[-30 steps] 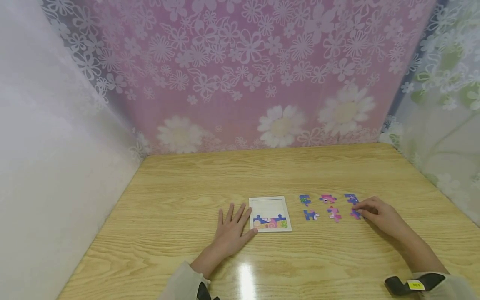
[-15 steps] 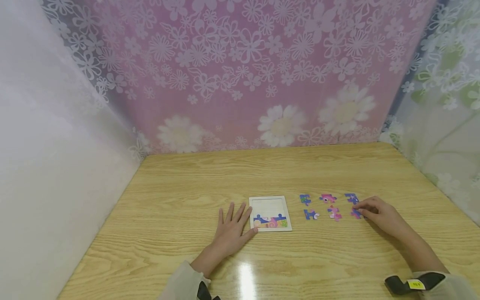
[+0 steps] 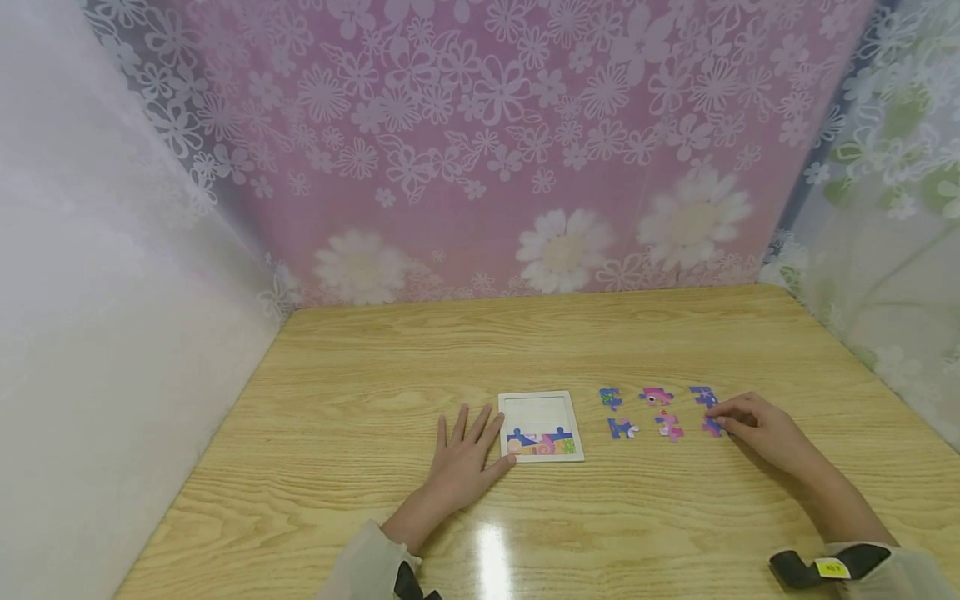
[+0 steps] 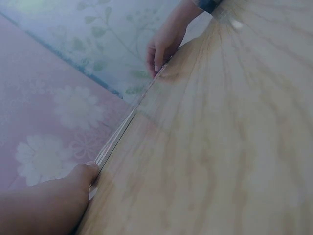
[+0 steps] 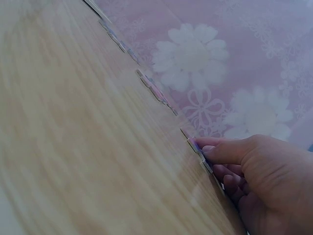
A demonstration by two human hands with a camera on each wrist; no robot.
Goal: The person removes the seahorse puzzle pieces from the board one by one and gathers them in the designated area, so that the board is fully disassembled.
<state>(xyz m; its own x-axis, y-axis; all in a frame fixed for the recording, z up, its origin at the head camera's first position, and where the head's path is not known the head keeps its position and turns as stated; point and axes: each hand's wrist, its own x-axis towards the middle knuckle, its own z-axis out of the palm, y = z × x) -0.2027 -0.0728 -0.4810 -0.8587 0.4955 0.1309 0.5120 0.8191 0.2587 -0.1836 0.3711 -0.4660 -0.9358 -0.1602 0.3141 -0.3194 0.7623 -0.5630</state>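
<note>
A small white puzzle frame (image 3: 536, 414) lies on the table, its lower part filled with joined pieces (image 3: 542, 445) in blue, pink and yellow. My left hand (image 3: 459, 468) rests flat with spread fingers at its left side; thumb and index finger touch the rim. To the right, my right hand (image 3: 768, 432) pinches a blue-purple puzzle piece (image 3: 710, 427) at table level, partly covered by the fingers. In the right wrist view, the thumb and curled fingers of that hand (image 5: 266, 181) meet the piece (image 5: 199, 156) at its edge.
Loose puzzle pieces lie in two rows between frame and right hand: a green-blue one (image 3: 611, 399), a pink one with an eye (image 3: 657, 397), a starfish one (image 3: 702, 395), a blue one (image 3: 622, 429) and a pink one (image 3: 670, 427). A flowered curtain (image 3: 480, 167) hangs behind the table.
</note>
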